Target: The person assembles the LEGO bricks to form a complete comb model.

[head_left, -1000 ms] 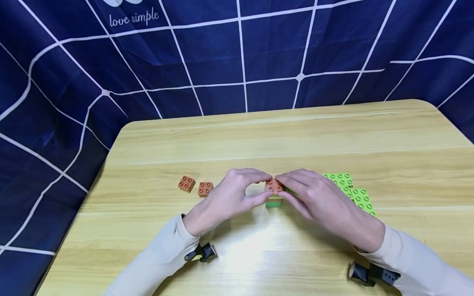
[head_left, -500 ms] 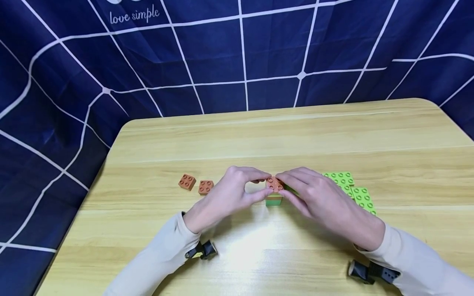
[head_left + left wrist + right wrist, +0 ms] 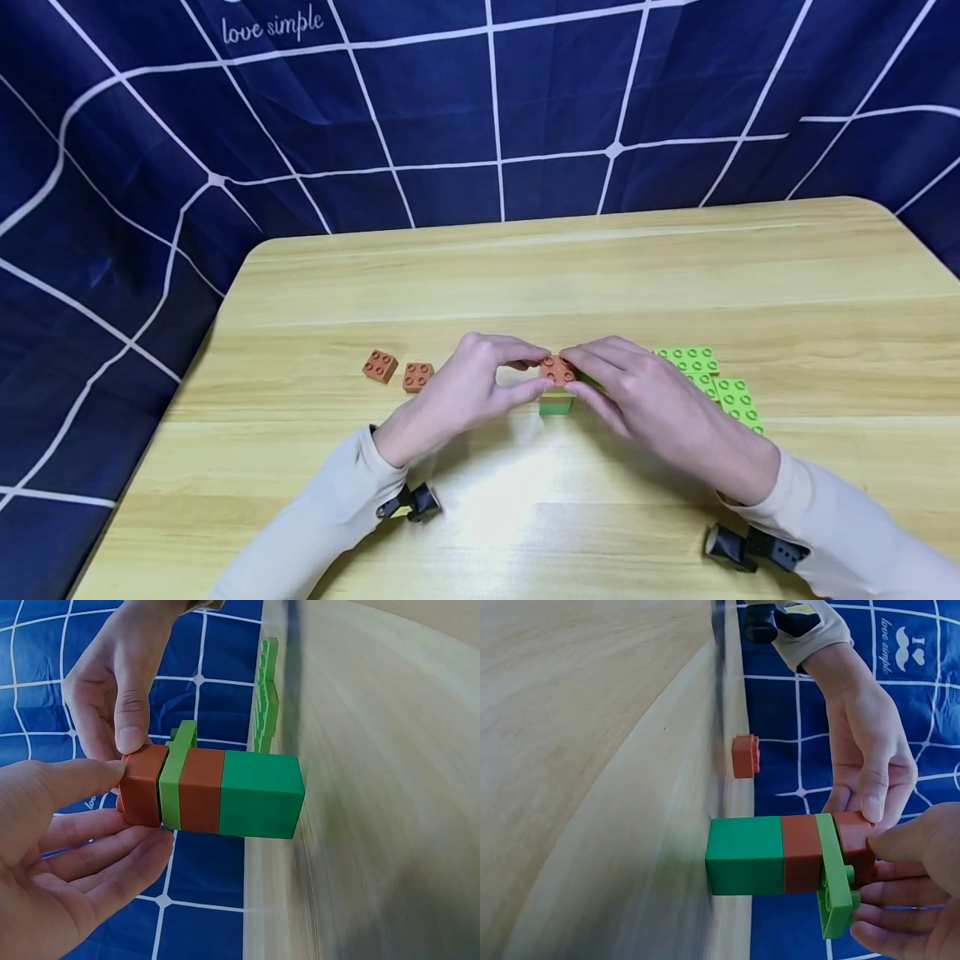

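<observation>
A small tower stands upright on the table. Its base is a green block [image 3: 262, 795], topped by an orange-brown brick [image 3: 201, 791] and a thin light green plate [image 3: 832, 877] that juts out toward the right-hand side. Uppermost is another orange-brown brick [image 3: 557, 369] with studs on top; a narrow dark gap shows between it and the plate in the left wrist view. My left hand [image 3: 480, 379] pinches this top brick from the left, thumb at the near side and fingers behind. From the right, my right hand [image 3: 652, 396] pinches the same brick and hides part of the plate in the head view.
Two loose orange-brown bricks [image 3: 380, 366] lie left of the left hand. Several light green plates [image 3: 738, 404] lie beyond the right hand, partly covered by it. A dark blue gridded cloth [image 3: 555, 100] hangs behind the wooden table [image 3: 480, 283].
Both hands keep their grip on the top brick, and the tower looks the same. The head view has only tilted slightly, so the scene sits a little higher.
</observation>
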Demonstrator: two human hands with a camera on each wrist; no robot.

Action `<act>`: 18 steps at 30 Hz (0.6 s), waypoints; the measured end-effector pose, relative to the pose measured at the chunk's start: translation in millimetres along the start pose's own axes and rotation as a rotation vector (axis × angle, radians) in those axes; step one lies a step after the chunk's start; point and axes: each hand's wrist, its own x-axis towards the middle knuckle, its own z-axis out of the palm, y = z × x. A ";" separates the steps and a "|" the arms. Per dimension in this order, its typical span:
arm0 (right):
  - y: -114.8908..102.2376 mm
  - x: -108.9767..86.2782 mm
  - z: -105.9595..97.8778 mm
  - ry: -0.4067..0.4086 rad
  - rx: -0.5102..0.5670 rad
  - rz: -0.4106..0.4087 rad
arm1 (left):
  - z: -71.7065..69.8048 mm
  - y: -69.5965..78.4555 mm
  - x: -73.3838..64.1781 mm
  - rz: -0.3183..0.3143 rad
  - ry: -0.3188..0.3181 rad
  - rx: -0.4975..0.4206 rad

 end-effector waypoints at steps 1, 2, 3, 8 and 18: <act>0.3 0.0 -0.1 0.001 0.003 -0.001 | -0.3 0.2 0.2 -0.002 -0.002 -0.002; 0.6 0.0 -0.1 0.002 0.006 -0.001 | -0.4 0.2 0.5 -0.003 -0.003 -0.003; 0.8 0.0 -0.3 0.002 0.009 0.000 | -0.6 0.2 0.7 -0.006 -0.004 -0.005; 2.0 0.2 -1.0 0.010 0.022 0.006 | -0.6 -0.3 1.5 -0.026 -0.015 -0.011; 3.9 1.3 1.3 0.015 0.043 -0.002 | -0.1 -2.2 -0.4 -0.059 -0.018 -0.037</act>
